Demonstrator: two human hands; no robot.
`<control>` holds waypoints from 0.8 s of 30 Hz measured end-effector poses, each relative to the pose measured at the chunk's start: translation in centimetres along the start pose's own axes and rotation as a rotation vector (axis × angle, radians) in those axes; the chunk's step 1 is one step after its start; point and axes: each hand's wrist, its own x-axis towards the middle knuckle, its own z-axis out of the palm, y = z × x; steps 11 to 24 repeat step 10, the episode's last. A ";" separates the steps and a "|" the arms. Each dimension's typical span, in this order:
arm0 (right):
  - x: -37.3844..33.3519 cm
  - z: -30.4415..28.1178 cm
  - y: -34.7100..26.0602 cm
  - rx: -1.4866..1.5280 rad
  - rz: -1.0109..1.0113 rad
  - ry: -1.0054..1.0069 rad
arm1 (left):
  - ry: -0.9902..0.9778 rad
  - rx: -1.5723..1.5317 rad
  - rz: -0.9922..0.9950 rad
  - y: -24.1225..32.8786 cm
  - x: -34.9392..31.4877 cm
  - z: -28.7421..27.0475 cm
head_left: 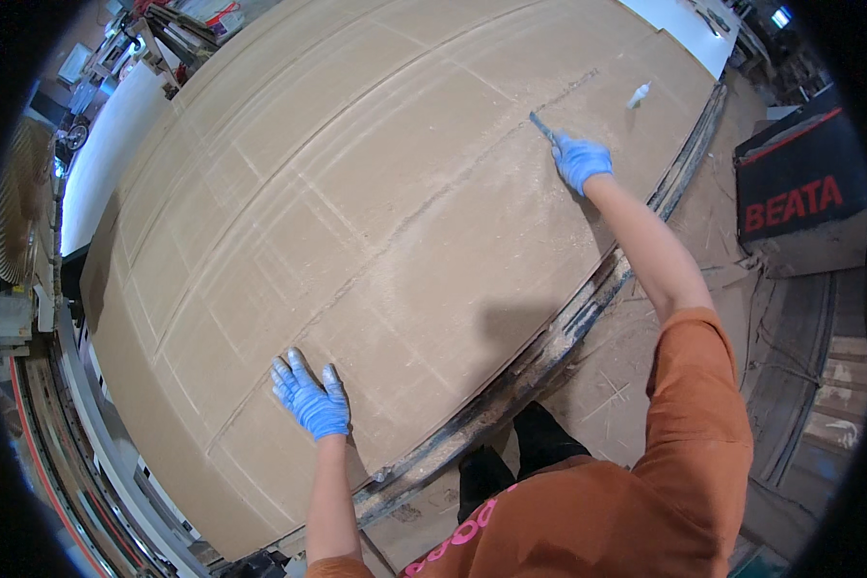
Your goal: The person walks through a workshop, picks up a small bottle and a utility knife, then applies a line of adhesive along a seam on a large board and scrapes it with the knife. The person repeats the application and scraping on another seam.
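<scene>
My left hand (311, 397), in a blue glove, rests on a large tan board (328, 226) with its fingers spread. It holds nothing and lies beside a long dusty line scored across the board. Farther off to the right, my right hand (580, 162), also blue-gloved, is closed round a slim blue-grey tool (542, 125) with a flat, narrow end. That end points away to the upper left, close to the same line; whether it touches the board, I cannot tell. A small white bottle (638, 94) lies on the board beyond my right hand.
Pale dust and shavings are scattered on the board, along its lines. A dark, worn rail (578, 313) runs along the near edge. To the right stands a black box (801, 188) with red lettering. Machine rails (77, 453) curve past the left side.
</scene>
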 end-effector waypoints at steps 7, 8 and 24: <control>2.1 1.2 -0.2 -0.019 -0.064 0.115 | 0.001 0.014 0.011 0.3 0.0 -0.7; 0.7 0.3 -2.0 0.205 -0.084 0.000 | 0.010 0.021 -0.018 -0.3 -0.7 -0.8; -0.5 -0.9 -6.2 0.414 -0.195 -0.174 | -0.098 0.002 -0.089 0.0 -0.7 -1.5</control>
